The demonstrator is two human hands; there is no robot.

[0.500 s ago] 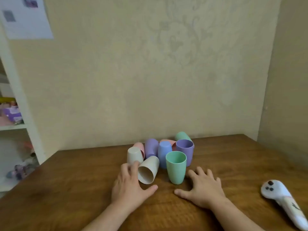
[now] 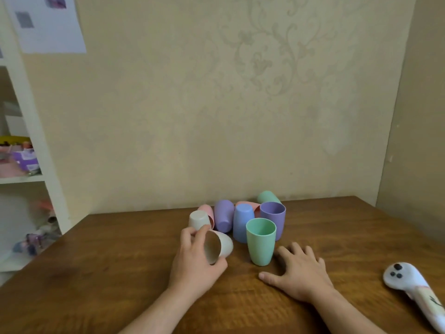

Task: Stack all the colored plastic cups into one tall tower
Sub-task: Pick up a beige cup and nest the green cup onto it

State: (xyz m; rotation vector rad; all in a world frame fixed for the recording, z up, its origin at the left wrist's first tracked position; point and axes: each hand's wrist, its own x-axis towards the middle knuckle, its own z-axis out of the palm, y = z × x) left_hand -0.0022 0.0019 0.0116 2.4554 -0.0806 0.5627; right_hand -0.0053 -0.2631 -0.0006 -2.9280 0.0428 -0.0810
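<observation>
Head view: left hand (image 2: 192, 263) grips the tipped beige cup (image 2: 220, 245); right hand (image 2: 301, 273) lies flat.

Eight cups: two beige (image 2: 222, 244) (image 2: 198, 219), two pink (image 2: 207, 210) (image 2: 248, 204), two purple (image 2: 224, 218) (image 2: 273, 216), two green (image 2: 261, 241) (image 2: 267, 196); one blue (image 2: 243, 225)—nine.
</observation>
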